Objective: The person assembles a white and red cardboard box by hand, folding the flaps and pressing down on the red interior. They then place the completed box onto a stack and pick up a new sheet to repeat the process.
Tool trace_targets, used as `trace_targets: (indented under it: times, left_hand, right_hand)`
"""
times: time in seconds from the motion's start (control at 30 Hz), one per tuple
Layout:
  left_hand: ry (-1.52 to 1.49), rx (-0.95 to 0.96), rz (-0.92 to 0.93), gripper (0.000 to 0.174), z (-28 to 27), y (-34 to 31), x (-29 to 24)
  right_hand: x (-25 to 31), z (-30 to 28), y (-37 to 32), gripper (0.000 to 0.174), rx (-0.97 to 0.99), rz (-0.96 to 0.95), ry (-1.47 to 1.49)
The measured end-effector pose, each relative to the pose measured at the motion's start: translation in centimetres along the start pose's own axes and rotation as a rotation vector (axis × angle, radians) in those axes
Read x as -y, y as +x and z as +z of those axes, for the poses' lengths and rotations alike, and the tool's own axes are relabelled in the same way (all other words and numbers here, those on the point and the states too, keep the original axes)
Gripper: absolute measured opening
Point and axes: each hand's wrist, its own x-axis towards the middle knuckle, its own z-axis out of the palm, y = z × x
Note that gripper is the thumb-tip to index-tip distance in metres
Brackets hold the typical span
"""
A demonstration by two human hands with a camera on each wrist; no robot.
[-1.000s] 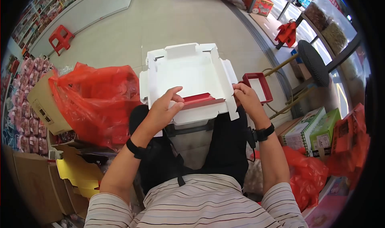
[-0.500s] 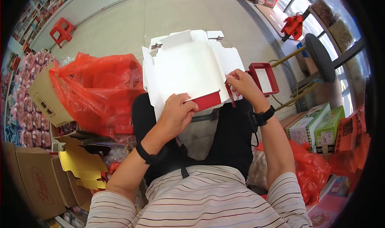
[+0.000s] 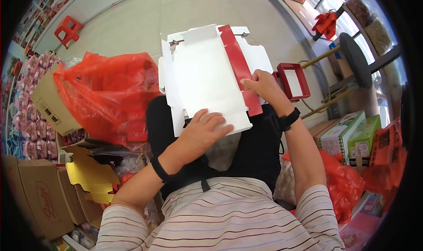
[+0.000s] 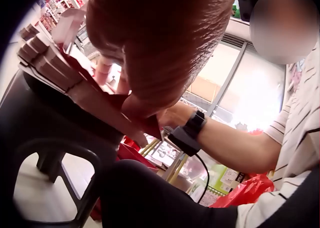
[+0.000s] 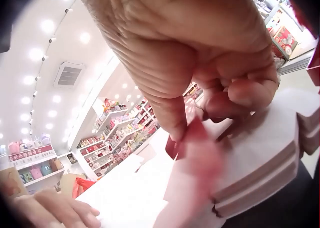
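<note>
One carton (image 3: 202,74): left hand (image 3: 200,136) is pressing at 6 o'clock, fingers (image 3: 218,118) spread; right hand (image 3: 263,87) is pinching one red flap (image 3: 233,52) at 3 o'clock.

Seated, I wear a short-sleeved shirt (image 3: 229,220), pale with thin dark stripes, over black trousers (image 3: 253,158). A black strap (image 3: 159,169) circles the wrist behind my left hand (image 3: 205,129). A matching band (image 3: 286,118) with a boxy black unit sits behind my right hand (image 3: 264,85), with a thin black cable (image 4: 205,173) running from it. A black webbing tail (image 3: 203,185) lies at my waist.
</note>
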Motion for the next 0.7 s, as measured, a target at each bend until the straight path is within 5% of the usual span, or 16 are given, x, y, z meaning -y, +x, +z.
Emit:
trace_targets:
  times: [0.1,0.27,0.37,0.57,0.7]
  left_hand:
    - [-0.123,0.022,-0.006,0.045,-1.4,-1.4,-1.6]
    - [-0.205,-0.617,-0.600,0.038,-3.9,-4.2,3.0]
    - [-0.386,-0.533,-0.744,0.032,-1.4,-7.3,7.6]
    - [-0.342,-0.331,-0.605,0.037,-1.1,-4.4,6.7]
    - [-0.234,-0.234,-0.608,0.038,-1.2,-2.6,7.7]
  right_hand:
    - [0.2,0.6,-0.3,0.038,-0.050,-0.048,-0.083]
    - [1.0,1.3,-1.9,0.041,-0.126,-0.124,-0.087]
    - [1.9,1.9,-2.5,0.060,-0.126,-0.125,-0.135]
    - [1.7,2.1,-2.9,0.031,-0.059,-0.340,0.020]
    - [2.2,1.0,-3.3,0.023,0.132,-0.215,0.179]
